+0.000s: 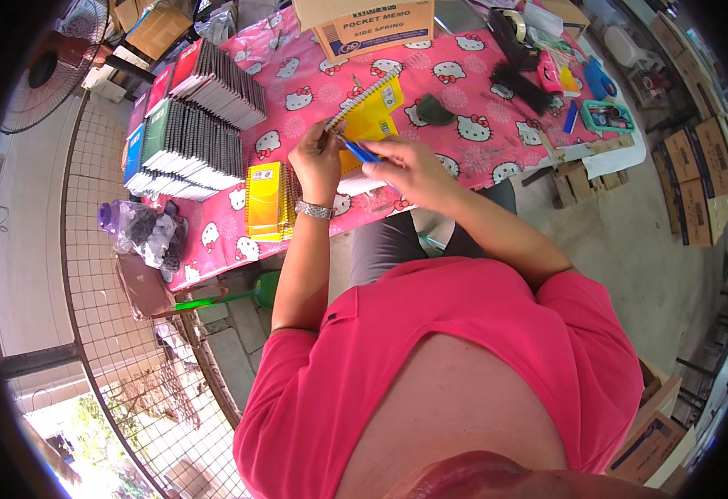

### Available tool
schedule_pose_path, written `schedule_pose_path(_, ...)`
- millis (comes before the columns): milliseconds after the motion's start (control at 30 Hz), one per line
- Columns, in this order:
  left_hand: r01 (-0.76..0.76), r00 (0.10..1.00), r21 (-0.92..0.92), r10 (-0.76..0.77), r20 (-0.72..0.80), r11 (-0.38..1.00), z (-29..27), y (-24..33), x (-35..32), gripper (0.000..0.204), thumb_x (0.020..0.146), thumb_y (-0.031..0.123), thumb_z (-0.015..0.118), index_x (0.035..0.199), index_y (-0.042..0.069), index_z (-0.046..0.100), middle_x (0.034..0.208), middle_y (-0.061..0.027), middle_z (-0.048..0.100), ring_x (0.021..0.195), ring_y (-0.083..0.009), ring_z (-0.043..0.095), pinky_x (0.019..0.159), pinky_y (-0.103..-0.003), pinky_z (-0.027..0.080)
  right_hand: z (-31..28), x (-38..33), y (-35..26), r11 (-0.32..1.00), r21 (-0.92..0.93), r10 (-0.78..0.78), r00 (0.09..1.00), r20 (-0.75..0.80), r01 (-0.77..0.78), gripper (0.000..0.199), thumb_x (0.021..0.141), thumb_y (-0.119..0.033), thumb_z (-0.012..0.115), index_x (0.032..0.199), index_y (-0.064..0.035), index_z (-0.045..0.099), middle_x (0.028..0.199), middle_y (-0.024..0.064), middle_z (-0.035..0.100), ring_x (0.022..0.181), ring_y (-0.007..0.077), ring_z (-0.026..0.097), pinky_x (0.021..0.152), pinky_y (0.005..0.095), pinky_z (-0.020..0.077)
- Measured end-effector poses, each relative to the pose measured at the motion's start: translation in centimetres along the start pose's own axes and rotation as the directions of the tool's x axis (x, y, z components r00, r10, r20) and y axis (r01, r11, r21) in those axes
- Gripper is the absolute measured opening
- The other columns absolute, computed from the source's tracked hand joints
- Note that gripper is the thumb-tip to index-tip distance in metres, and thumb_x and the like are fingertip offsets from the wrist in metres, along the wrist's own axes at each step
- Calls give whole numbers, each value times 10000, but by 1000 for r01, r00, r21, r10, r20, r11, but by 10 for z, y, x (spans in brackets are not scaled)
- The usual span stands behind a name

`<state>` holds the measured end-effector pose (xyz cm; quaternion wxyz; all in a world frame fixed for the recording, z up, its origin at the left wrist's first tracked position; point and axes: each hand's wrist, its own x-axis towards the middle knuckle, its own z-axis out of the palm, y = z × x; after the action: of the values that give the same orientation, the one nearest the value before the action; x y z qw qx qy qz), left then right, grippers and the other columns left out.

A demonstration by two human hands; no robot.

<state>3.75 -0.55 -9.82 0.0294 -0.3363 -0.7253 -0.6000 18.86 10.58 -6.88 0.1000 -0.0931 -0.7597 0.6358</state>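
My left hand is closed on the near end of a yellow spiral notebook, where its wire coil ends. The notebook lies slanted over the table, its coil edge running away to the upper right. In my right hand is a small blue-handled hand tool, perhaps pliers. Its tip points at the coil end beside my left fingers; the jaws are too small to make out. Left of my left wrist, a pile of yellow spiral notebooks sits near the table's front edge.
Stacked spiral notebooks stand at the left of the pink patterned tablecloth. A cardboard box is at the back. To the right lie a dark green piece, black bristles, a tape dispenser and a teal tray.
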Motion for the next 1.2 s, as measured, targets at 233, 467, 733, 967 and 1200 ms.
schedule_pose_path(233, -104, 992, -19, 102, -70, 994, -50, 3, 17, 142, 834, 10, 685, 976, 10, 689, 808, -46, 675, 683, -98, 596, 626, -240, 486, -16, -8, 38, 975, 101, -164, 952, -259, 196, 543, 826, -238, 739, 1289, -23, 553, 1117, 103, 598, 987, 192, 591, 896, 303, 462)
schedule_pose_path(467, -290, 956, 803, 118, 269, 520, -139, 24, 61, 168, 872, 175, 507, 881, 88, 650, 862, -98, 682, 822, -326, 628, 719, -447, 494, -78, -37, 152, 664, -728, -129, 933, -336, -171, 550, 762, -278, 754, 1233, -58, 574, 1180, 195, 577, 1107, 365, 559, 949, 433, 445)
schedule_pose_path(733, -352, 915, 757, 32, 403, 551, -84, -28, 45, 315, 817, 200, 630, 1121, 120, 615, 1145, -97, 631, 1093, -316, 583, 917, -422, 476, -224, 12, 209, 395, -732, -246, 703, -667, -555, 374, 844, -306, 654, 1155, -100, 617, 1129, 146, 610, 1083, 361, 578, 880, 506, 472)
schedule_pose_path(967, -630, 654, 400, 178, 735, 665, -1, 37, -12, 257, 766, 142, 727, 1000, 73, 647, 1053, -76, 649, 1002, -267, 609, 844, -400, 517, -261, 17, 228, 378, -780, -72, 824, -562, -499, 202, 890, -219, 582, 1032, -81, 622, 1101, 158, 619, 1004, 384, 620, 819, 505, 511)
schedule_pose_path(1200, -404, 915, 464, 347, 206, 788, -54, -17, 22, 269, 816, 176, 690, 1049, 51, 645, 1004, -113, 655, 917, -308, 625, 746, -393, 505, -254, 11, 201, 476, -766, -422, 652, -630, -432, 247, 891, -160, 543, 1109, -80, 627, 993, 186, 645, 940, 403, 628, 805, 497, 510)
